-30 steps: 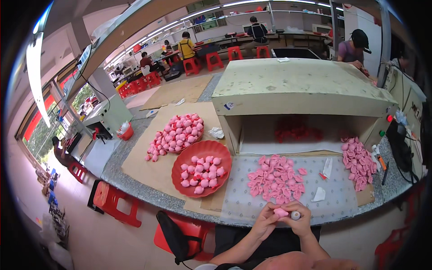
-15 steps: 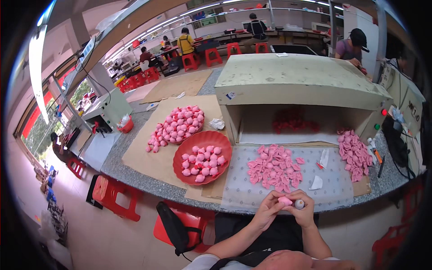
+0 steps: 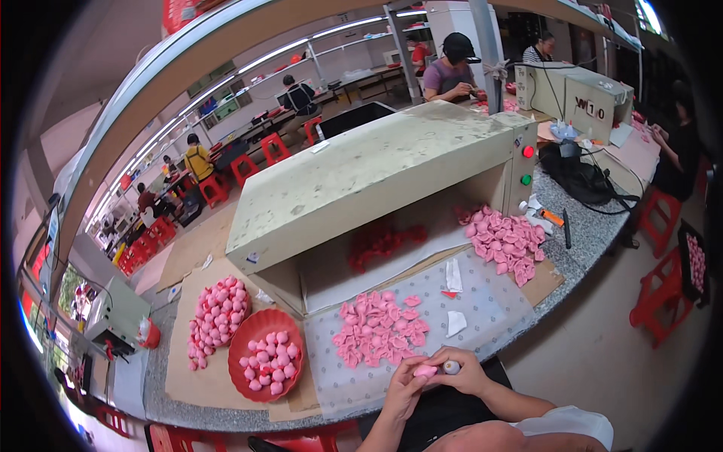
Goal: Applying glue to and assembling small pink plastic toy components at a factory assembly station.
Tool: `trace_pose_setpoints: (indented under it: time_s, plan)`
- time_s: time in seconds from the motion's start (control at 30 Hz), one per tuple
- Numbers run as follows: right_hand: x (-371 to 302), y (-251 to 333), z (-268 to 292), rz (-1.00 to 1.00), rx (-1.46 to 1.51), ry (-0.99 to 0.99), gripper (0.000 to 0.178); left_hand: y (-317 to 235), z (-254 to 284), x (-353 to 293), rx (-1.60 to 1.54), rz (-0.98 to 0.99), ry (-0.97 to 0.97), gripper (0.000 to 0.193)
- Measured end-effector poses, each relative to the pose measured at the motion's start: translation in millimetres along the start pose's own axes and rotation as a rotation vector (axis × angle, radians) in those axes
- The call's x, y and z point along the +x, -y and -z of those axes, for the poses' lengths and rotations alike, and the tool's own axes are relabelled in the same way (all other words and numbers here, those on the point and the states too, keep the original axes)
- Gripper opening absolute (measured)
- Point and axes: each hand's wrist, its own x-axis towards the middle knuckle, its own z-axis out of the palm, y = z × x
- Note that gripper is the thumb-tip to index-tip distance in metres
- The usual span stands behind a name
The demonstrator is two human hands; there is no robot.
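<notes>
Your left hand (image 3: 404, 386) pinches a small soft pink piece (image 3: 425, 371) at the near edge of the grey speckled desk (image 3: 572, 226), fingers closed around it. Your right hand (image 3: 465, 371) meets it, curled around a small white round-tipped tool (image 3: 451, 367). Just beyond lies a heap of flat pink pieces (image 3: 379, 329) beside a red round tray (image 3: 265, 363).

- A factory assembly hall: long rows of work benches run under strip lights (image 3: 294, 47), with red stools (image 3: 276, 145) along them.
- Several seated workers (image 3: 452, 68) bend over small parts.
- On the grey stone surface (image 3: 580, 218) lie heaps of pink moulded pieces (image 3: 380, 330), a red tray (image 3: 265, 364) of them, and a boxy beige machine (image 3: 392, 169) with indicator lamps.
</notes>
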Motion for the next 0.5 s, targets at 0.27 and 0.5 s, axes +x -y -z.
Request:
trace_pose_setpoints:
  time_s: [0.27, 0.5]
  plan:
    - [9, 10, 30, 0.108, -0.105, -0.251, 0.027, -4, -22, 45, 0.067, 0.002, 0.074, 0.035]
    - [-40, 37, 35, 0.07, -0.27, -0.57, 0.033, -3, -105, 29, 0.271, 0.136, 0.107, 0.042]
